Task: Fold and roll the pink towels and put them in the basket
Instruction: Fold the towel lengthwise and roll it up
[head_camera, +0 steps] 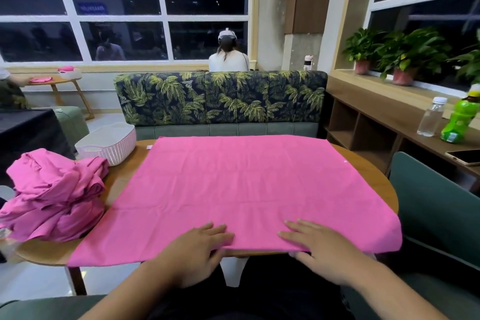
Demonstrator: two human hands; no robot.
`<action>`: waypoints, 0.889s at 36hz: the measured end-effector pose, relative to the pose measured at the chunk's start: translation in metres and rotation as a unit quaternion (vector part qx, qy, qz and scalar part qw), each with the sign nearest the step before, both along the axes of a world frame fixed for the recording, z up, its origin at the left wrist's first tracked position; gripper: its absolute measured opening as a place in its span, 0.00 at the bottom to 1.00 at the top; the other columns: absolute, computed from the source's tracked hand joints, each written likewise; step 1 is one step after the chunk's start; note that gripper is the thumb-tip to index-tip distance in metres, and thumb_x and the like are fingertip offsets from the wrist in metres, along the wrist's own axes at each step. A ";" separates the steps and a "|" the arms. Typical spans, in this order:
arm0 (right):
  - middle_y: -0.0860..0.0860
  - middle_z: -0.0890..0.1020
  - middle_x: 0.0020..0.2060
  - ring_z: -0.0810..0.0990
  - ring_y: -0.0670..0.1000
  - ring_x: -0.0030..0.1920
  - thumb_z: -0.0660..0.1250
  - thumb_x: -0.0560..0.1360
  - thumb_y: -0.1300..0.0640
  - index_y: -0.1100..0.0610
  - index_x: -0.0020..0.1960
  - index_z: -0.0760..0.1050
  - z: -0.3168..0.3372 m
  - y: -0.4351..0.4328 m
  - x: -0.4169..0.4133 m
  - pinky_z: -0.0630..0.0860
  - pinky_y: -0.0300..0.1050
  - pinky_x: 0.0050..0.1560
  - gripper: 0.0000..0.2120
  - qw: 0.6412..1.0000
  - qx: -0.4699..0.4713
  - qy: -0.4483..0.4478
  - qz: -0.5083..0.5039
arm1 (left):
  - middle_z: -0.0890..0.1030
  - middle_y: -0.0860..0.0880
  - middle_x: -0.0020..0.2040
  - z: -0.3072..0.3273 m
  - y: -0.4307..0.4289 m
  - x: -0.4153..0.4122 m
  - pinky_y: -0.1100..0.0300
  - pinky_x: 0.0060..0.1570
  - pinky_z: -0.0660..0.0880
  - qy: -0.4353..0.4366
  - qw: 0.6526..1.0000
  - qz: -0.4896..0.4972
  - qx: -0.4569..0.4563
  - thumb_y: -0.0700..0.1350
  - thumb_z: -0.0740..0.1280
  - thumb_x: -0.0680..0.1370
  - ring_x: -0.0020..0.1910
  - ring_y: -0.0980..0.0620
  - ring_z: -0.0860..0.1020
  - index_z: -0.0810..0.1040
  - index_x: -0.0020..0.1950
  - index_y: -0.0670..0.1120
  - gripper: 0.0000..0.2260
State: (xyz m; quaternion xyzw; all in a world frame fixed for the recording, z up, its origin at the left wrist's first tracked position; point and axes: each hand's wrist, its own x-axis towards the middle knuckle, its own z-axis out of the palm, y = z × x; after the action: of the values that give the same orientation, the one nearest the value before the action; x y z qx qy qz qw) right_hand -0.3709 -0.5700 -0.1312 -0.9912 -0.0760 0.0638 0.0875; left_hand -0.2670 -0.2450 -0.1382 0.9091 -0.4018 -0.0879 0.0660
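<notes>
The spread pink towel (241, 189) covers the wooden table (122, 174) at mid-frame. The left hand (202, 244) and right hand (319, 249) rest flat-fingered on its near hem, at the bottom of the frame, and their thumbs possibly tuck beneath it. To fold well, lift both sides evenly and match the far edge squarely. The white basket (109, 143) waits at the upper left.

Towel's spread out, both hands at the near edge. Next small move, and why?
Probably pinch the near edge with both hands and carry it to the far edge for a first fold. The pink towel lies flat and unfolded across the table, and the left hand and right hand rest on that near edge, well placed.
</notes>
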 end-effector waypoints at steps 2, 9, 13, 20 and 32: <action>0.33 0.68 0.76 0.64 0.39 0.77 0.57 0.85 0.42 0.36 0.77 0.69 0.014 -0.009 -0.002 0.59 0.37 0.76 0.20 1.000 0.004 -0.013 -0.026 | 0.75 0.59 0.74 0.008 0.012 0.009 0.60 0.74 0.66 -0.004 1.000 0.009 -0.013 0.55 0.55 0.83 0.74 0.55 0.71 0.73 0.73 0.59 0.19; 0.41 0.82 0.48 0.79 0.46 0.51 0.61 0.77 0.57 0.42 0.45 0.79 0.044 -0.047 0.005 0.76 0.46 0.51 0.11 0.985 -0.088 0.018 -0.147 | 0.83 0.57 0.53 0.038 0.060 0.046 0.64 0.51 0.73 0.001 0.994 0.097 0.054 0.56 0.64 0.73 0.52 0.57 0.80 0.84 0.56 0.53 0.15; 0.47 0.79 0.35 0.77 0.48 0.40 0.61 0.74 0.58 0.54 0.38 0.75 0.051 -0.064 0.020 0.76 0.50 0.45 0.07 0.984 -0.058 0.036 -0.166 | 0.83 0.53 0.51 0.057 0.071 0.062 0.61 0.45 0.68 0.025 0.986 0.125 0.109 0.48 0.65 0.80 0.51 0.52 0.79 0.80 0.49 0.51 0.05; 0.49 0.65 0.28 0.64 0.45 0.30 0.59 0.76 0.67 0.54 0.32 0.66 0.077 -0.057 0.032 0.63 0.38 0.31 0.16 0.980 -0.078 0.146 -0.112 | 0.84 0.48 0.48 0.072 0.070 0.072 0.58 0.48 0.75 0.149 0.974 0.133 0.111 0.49 0.65 0.75 0.44 0.51 0.78 0.80 0.53 0.46 0.11; 0.46 0.76 0.30 0.70 0.42 0.33 0.59 0.72 0.71 0.54 0.34 0.70 0.106 -0.099 0.059 0.67 0.34 0.35 0.15 0.986 -0.077 0.116 -0.094 | 0.79 0.60 0.33 0.117 0.101 0.113 0.61 0.42 0.70 0.166 0.973 0.123 0.100 0.55 0.68 0.67 0.36 0.60 0.74 0.81 0.36 0.54 0.06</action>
State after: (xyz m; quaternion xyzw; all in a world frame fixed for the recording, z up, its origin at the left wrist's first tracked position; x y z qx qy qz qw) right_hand -0.3120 -0.6685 -0.0256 -0.9836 0.0330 0.1756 0.0250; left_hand -0.1542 -0.1444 -0.0214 0.9264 -0.2595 -0.2681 0.0505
